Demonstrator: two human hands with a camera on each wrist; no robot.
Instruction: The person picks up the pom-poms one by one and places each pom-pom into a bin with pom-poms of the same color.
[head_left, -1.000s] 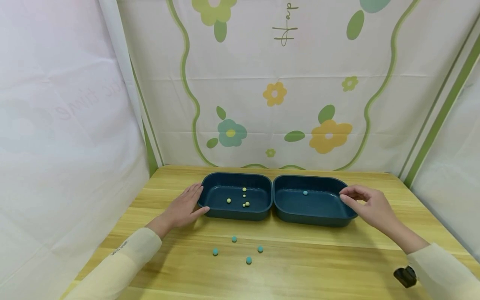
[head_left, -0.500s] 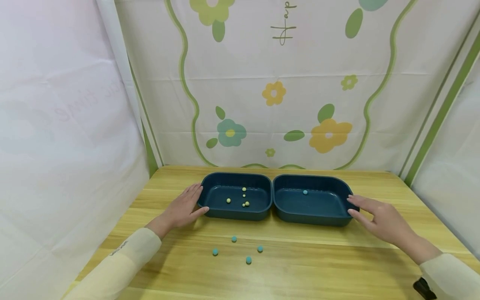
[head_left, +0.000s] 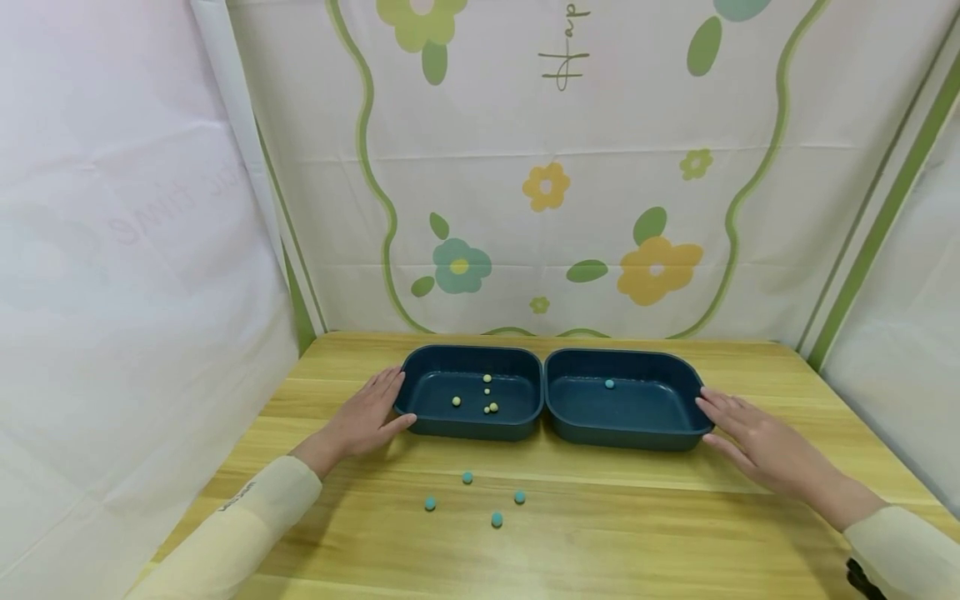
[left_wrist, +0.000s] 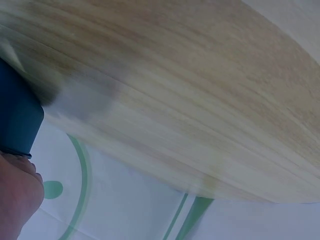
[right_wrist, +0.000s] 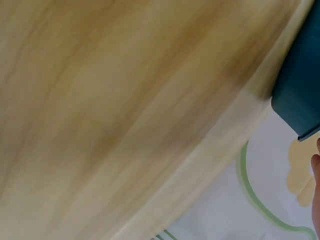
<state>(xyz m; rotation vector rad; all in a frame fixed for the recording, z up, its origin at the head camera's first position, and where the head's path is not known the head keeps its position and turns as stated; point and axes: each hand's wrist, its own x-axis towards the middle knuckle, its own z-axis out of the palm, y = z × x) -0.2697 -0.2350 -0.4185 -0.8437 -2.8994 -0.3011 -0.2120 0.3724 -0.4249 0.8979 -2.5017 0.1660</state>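
Two dark blue trays stand side by side on the wooden table. At the outer end of the left tray (head_left: 468, 430) rests my left hand (head_left: 362, 421), its fingers extended along the rim and the thumb at the near corner. My right hand (head_left: 772, 446) lies with straight fingers against the outer end of the right tray (head_left: 622, 437). Several pale yellow balls (head_left: 456, 402) of differing size lie in the left tray. One blue ball (head_left: 609, 384) sits in the right tray. In front of the trays, several blue balls (head_left: 497, 519) are scattered on the table.
The wooden table (head_left: 600, 542) reaches back to a white cloth (head_left: 585, 200) printed with flowers. White cloth walls (head_left: 135, 250) also close off the left and right sides. A dark object (head_left: 862, 579) shows at the right sleeve.
My right hand has drawn back from over the right tray's rim, and its bent fingers have straightened against the tray's outer end. The left hand and the balls stay as they were.
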